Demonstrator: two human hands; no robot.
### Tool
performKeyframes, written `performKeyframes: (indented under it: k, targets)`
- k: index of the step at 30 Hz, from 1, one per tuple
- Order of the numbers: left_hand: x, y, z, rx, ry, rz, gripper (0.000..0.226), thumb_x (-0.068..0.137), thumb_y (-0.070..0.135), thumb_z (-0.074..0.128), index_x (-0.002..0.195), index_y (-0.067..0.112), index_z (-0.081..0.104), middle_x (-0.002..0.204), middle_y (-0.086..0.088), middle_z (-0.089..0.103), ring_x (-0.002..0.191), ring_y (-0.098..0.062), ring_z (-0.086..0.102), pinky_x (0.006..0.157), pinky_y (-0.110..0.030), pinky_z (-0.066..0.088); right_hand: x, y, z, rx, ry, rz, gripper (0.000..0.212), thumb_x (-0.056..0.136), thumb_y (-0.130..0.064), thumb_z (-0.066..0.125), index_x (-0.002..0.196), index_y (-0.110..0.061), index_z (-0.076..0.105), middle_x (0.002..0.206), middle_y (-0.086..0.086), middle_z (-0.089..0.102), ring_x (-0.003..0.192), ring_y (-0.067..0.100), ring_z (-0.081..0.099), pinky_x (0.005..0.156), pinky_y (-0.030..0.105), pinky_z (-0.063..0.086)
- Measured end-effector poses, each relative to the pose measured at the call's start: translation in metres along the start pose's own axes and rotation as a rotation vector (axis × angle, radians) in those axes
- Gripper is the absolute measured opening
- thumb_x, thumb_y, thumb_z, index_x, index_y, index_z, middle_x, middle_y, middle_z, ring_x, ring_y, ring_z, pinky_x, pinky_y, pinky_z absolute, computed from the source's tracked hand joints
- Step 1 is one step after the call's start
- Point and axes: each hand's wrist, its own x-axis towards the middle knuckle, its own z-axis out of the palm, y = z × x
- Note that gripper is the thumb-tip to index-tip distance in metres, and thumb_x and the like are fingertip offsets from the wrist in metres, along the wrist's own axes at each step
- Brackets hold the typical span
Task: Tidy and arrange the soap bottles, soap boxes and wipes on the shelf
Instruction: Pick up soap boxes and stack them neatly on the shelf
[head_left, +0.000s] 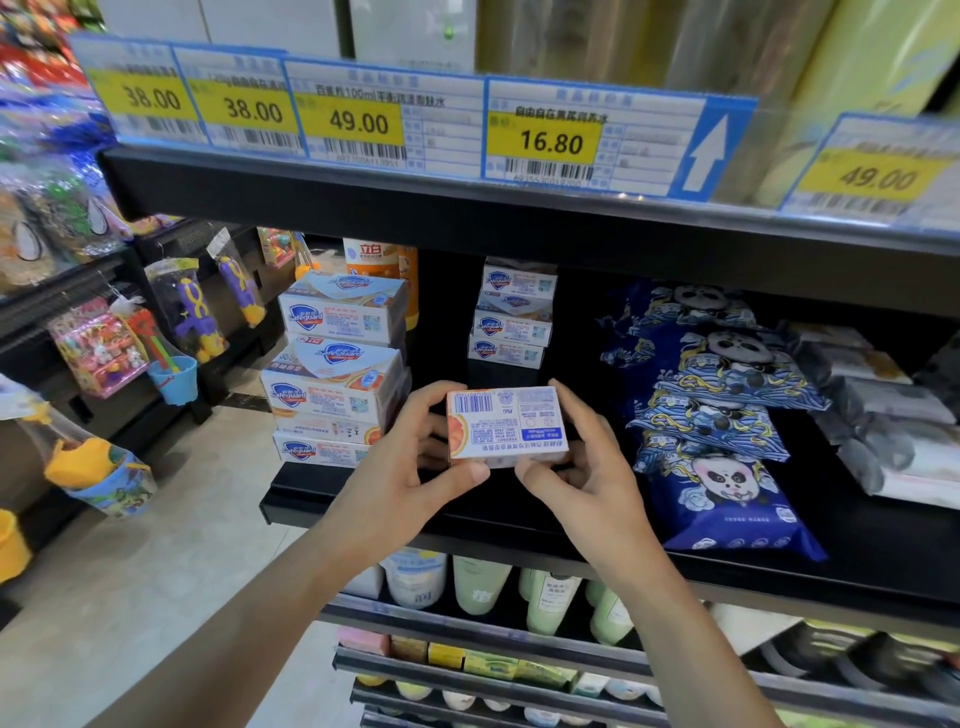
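A person holds one soap box (506, 425) in both hands just above the front edge of a black shelf (415, 512), midway through tidying a shop's soap and wipes display. The left hand (415, 447) is clamped on the box's left end and the right hand (576, 457) on its right end, fingers curled under and thumbs along the near side; the box is carried barcode-up and appears not to touch the shelf.

Left of the held box, a stack of soap boxes (337, 374) stands at the shelf's end, its upper boxes slightly askew. Behind the held box, deeper on the shelf, a smaller stack (514, 317) sits fairly square. An orange bottle (387, 270) stands behind the left stack. Right of the held box, blue panda-print wipes (717, 415) lie overlapping in a loose, slanted row, and farther right grey wipe packs (883, 410) are heaped unevenly.

The job looks part done at best: the boxes are largely stacked, this one is not yet placed, and the bare gap between the two stacks seems its likely home. Both sets of wipes appear not yet straightened.
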Motion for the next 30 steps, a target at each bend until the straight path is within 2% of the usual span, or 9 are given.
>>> performKeyframes:
  k: [4,9,12,15,18,20,23,30]
  targets:
    - [0.0000,0.0009,0.0004,-0.010,0.004,-0.017,0.066,0.089,0.038,0.075,0.144,0.046,0.039,0.124,0.005,0.072,0.117,-0.016,0.067,0.103,-0.035,0.053,-0.0001,0.0004,-0.0007,-0.024,-0.012,-0.014,0.079,0.093,-0.010,0.075,0.152,-0.050,0.041,0.141,-0.015,0.054,0.111,0.014,0.066,0.094,0.039,0.058]
    - [-0.0009,-0.0004,0.0011,0.007,0.001,-0.030,0.067,0.089,0.041,0.074,0.145,0.047,0.038,0.123,0.007,0.073,0.117,-0.015,0.067,0.104,-0.036,0.052,-0.0001,0.0002,-0.0012,-0.060,-0.021,-0.025,0.091,0.088,-0.001,0.075,0.152,-0.052,0.036,0.144,-0.012,0.051,0.111,0.012,0.065,0.088,0.032,0.059]
    - [-0.0002,-0.0008,0.0007,0.001,0.000,-0.042,0.066,0.089,0.043,0.073,0.145,0.047,0.038,0.123,0.007,0.073,0.118,-0.015,0.067,0.106,-0.039,0.051,0.0014,0.0020,-0.0009,-0.118,-0.032,-0.062,0.100,0.084,0.009,0.069,0.153,-0.054,0.033,0.142,-0.012,0.047,0.101,0.015,0.066,0.078,0.029,0.057]
    - [0.0006,-0.0015,-0.0004,-0.015,-0.001,-0.057,0.064,0.091,0.042,0.071,0.146,0.044,0.038,0.123,0.008,0.074,0.117,-0.017,0.068,0.108,-0.044,0.051,0.0030,0.0046,0.0000,-0.135,-0.021,-0.100,0.101,0.086,0.012,0.064,0.147,-0.062,0.034,0.137,-0.014,0.045,0.094,0.016,0.064,0.077,0.029,0.057]
    - [0.0007,-0.0009,-0.0004,-0.013,-0.005,-0.063,0.063,0.091,0.043,0.070,0.145,0.045,0.038,0.122,0.010,0.075,0.116,-0.016,0.069,0.107,-0.044,0.052,0.0037,0.0071,0.0008,-0.139,-0.001,-0.124,0.091,0.092,0.008,0.064,0.150,-0.058,0.037,0.135,-0.017,0.045,0.103,0.016,0.066,0.080,0.030,0.057]
    - [0.0004,-0.0004,-0.0001,-0.005,-0.010,-0.068,0.063,0.092,0.045,0.070,0.146,0.045,0.038,0.122,0.012,0.075,0.117,-0.013,0.068,0.108,-0.042,0.051,0.0034,0.0073,0.0001,-0.123,0.002,-0.133,0.086,0.094,0.006,0.064,0.151,-0.053,0.040,0.135,-0.019,0.045,0.114,0.014,0.064,0.090,0.025,0.054]
    - [0.0005,-0.0010,-0.0004,-0.003,-0.013,-0.076,0.063,0.093,0.046,0.069,0.148,0.046,0.038,0.122,0.013,0.075,0.118,-0.013,0.068,0.109,-0.042,0.051,0.0025,0.0055,-0.0009,-0.124,0.001,-0.142,0.083,0.097,0.007,0.060,0.148,-0.056,0.043,0.137,-0.020,0.045,0.130,0.012,0.056,0.104,0.020,0.046]
    - [0.0002,-0.0002,-0.0002,-0.004,-0.021,-0.081,0.063,0.093,0.049,0.067,0.148,0.048,0.037,0.121,0.013,0.075,0.118,-0.013,0.068,0.109,-0.042,0.051,0.0018,0.0034,0.0000,-0.153,0.003,-0.148,0.080,0.099,0.006,0.058,0.150,-0.053,0.043,0.139,-0.014,0.047,0.134,0.011,0.051,0.105,0.019,0.045]
